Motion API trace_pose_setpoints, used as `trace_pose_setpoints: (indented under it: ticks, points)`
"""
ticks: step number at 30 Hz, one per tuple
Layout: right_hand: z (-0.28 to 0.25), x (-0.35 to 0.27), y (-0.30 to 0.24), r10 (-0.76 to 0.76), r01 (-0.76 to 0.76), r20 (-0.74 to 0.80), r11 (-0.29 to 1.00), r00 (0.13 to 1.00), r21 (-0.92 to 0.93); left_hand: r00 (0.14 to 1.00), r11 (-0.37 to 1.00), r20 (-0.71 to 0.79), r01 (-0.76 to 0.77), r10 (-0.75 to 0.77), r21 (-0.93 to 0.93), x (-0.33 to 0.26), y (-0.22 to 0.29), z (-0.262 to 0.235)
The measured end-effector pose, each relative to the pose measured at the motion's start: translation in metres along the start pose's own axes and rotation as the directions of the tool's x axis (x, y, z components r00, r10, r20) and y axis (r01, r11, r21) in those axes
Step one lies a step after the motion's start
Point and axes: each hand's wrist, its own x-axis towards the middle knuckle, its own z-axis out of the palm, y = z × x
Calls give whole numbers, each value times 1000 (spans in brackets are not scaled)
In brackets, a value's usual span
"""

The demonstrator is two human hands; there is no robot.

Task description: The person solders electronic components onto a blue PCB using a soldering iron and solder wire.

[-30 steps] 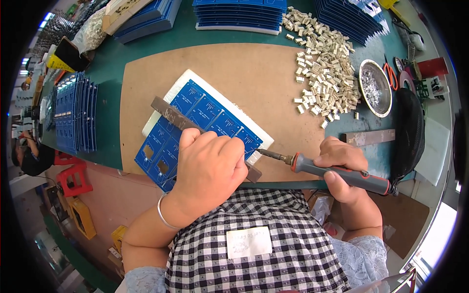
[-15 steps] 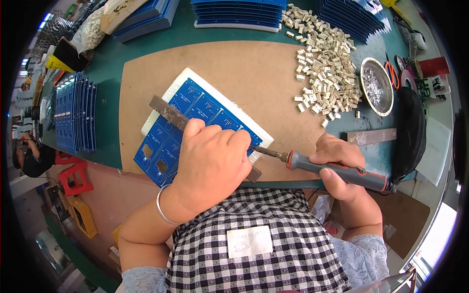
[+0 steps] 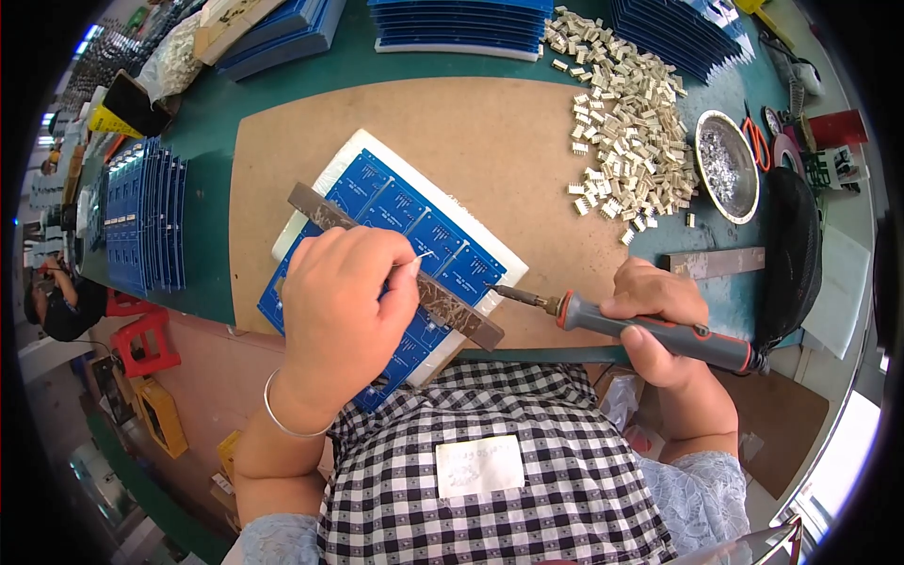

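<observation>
The left hand [image 3: 341, 306] is over the board [image 3: 443, 243], nearer it than the right hand [image 3: 657, 303]; thumb and forefinger pinch a thin pale wire [image 3: 427, 253] pointing right and slightly far. The bar [image 3: 460, 314] crosses the board, its long axis running far left to near right. The iron [image 3: 598, 318] slants from its tip at the board's right corner to near right, the right fingers curled round its handle.

We see a green table [image 3: 207, 217] over a pinkish floor [image 3: 221, 367]. At the left, we notice one red stool [image 3: 162, 362] near a yellow box [image 3: 160, 419]; bright light [image 3: 859, 443] shines at lower right.
</observation>
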Motion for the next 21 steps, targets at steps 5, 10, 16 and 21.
trace_pose_setpoints:
  ticks: [5,10,16,21]
  points:
    - [3,-2,-1,46,-46,-30,999,998,14,992,990,-59,101,-107,-99,-9,-6,-4]
    - [-11,-19,-4,90,-81,-89,992,992,96,932,922,-106,318,-346,-219,-24,-18,-20]
    - [-36,-47,0,297,179,-682,826,668,535,831,946,-455,262,-321,-190,-52,-67,-48]
    - [-54,-40,36,604,454,-727,575,326,681,852,962,-466,140,-238,-235,-75,-83,-67]
